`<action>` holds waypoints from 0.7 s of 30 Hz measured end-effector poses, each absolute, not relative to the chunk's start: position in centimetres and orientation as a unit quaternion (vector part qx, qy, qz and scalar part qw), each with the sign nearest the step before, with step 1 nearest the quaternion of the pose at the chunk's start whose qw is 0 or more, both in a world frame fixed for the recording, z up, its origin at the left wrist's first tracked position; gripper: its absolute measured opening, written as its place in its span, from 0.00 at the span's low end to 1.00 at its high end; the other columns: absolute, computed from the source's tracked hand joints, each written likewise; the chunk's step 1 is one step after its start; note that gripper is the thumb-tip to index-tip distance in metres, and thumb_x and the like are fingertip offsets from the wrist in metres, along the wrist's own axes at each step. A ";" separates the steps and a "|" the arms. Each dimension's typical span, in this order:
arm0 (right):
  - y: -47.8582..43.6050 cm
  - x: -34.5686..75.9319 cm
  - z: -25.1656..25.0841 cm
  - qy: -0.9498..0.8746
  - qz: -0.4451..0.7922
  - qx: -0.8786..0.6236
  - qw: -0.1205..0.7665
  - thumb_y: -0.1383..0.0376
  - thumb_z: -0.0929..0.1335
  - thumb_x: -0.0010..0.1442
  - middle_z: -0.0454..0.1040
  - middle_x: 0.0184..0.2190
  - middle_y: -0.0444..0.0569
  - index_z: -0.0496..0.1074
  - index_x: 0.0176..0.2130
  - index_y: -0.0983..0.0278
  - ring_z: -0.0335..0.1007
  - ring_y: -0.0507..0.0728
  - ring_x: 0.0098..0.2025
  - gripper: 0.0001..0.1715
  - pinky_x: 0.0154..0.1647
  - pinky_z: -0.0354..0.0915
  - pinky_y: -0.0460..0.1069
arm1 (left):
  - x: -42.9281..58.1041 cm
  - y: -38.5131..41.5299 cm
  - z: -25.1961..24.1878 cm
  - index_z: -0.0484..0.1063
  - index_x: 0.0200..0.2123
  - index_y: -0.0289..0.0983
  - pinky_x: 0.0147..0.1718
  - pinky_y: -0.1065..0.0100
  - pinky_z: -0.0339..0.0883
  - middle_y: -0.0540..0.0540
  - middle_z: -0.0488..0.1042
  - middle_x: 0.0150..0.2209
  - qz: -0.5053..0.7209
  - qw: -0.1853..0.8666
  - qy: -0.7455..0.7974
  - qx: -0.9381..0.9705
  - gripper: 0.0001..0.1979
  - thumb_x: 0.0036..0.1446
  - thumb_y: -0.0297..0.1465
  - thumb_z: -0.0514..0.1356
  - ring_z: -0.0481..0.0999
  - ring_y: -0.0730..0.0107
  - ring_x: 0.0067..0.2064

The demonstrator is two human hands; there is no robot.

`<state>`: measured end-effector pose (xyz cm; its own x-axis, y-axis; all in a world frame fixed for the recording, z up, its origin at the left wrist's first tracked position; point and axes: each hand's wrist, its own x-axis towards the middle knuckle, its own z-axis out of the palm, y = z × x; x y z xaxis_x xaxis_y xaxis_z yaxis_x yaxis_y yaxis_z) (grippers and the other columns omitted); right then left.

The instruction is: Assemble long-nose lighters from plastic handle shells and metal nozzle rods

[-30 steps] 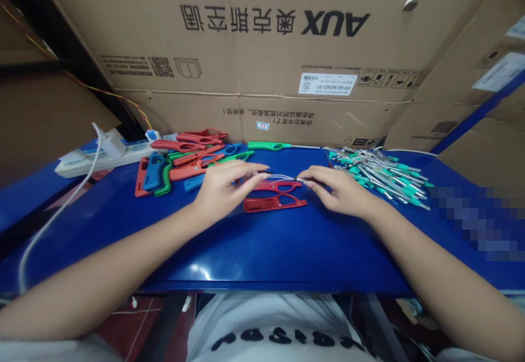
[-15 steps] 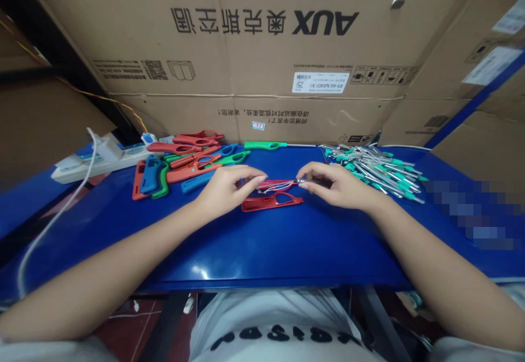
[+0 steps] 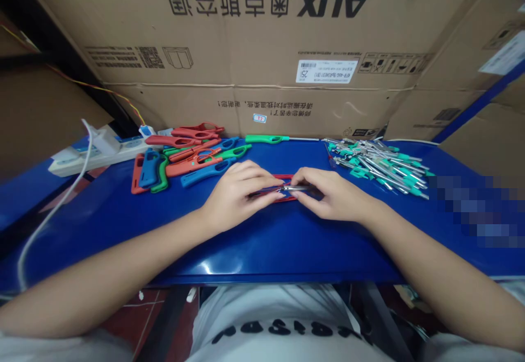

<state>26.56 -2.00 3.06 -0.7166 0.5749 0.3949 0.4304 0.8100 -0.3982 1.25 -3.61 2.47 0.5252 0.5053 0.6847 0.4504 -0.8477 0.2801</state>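
L hand point(image 3: 235, 195) now nearer R hand point(image 3: 333, 193)

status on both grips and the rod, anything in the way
Right grip pinching metal rod. Left grip at its other end, hold unclear. Both partly hide red casing parts. Rod pile sits apart, off right.

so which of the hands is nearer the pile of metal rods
Right. The right hand is close by the pile of metal rods, toward its left; the left hand is farther left.

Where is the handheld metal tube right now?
Near the head view's centre, the metal tube is pinched by the right hand, beside the left hand and red casings.
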 end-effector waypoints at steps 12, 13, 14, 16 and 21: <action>-1.7 26.4 2.6 -0.934 0.078 -0.234 0.258 0.62 0.64 0.70 0.79 0.40 0.51 0.71 0.45 0.60 0.77 0.57 0.41 0.07 0.40 0.71 0.51 | 1.1 -3.6 2.0 0.82 0.41 0.40 0.41 0.63 0.67 0.47 0.84 0.37 0.407 0.025 0.273 0.872 0.07 0.64 0.35 0.64 0.78 0.67 0.39; -1.7 26.4 2.6 -0.936 0.067 -0.232 0.255 0.62 0.64 0.70 0.79 0.40 0.51 0.71 0.45 0.61 0.77 0.57 0.41 0.08 0.40 0.71 0.51 | 1.2 -3.5 2.0 0.82 0.40 0.40 0.40 0.63 0.66 0.47 0.84 0.36 0.409 0.025 0.270 0.871 0.06 0.63 0.34 0.65 0.78 0.67 0.38; -1.8 26.4 2.6 -0.939 0.055 -0.228 0.250 0.63 0.63 0.70 0.79 0.41 0.51 0.71 0.45 0.61 0.77 0.57 0.41 0.08 0.40 0.70 0.50 | 1.2 -3.5 2.0 0.82 0.40 0.40 0.40 0.63 0.66 0.47 0.84 0.36 0.410 0.028 0.269 0.871 0.06 0.63 0.34 0.65 0.78 0.67 0.38; -1.8 26.4 2.7 -0.945 0.027 -0.217 0.242 0.63 0.62 0.71 0.80 0.41 0.52 0.71 0.45 0.61 0.77 0.57 0.41 0.08 0.39 0.70 0.50 | 1.2 -3.5 2.0 0.82 0.38 0.40 0.40 0.63 0.67 0.47 0.84 0.35 0.409 0.046 0.275 0.869 0.06 0.62 0.35 0.66 0.78 0.67 0.37; -2.0 26.2 2.7 -0.954 -0.053 -0.199 0.219 0.66 0.60 0.71 0.80 0.39 0.53 0.70 0.42 0.63 0.77 0.58 0.40 0.10 0.34 0.66 0.50 | 1.5 -3.4 2.0 0.82 0.33 0.39 0.38 0.64 0.70 0.46 0.83 0.32 0.415 0.162 0.292 0.846 0.08 0.57 0.37 0.70 0.79 0.67 0.34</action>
<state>26.21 -2.02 2.69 -0.8255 0.3559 0.4381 0.4018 0.9156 0.0134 1.47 -3.42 1.96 0.4850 0.6289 0.6077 0.3592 -0.7768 0.5172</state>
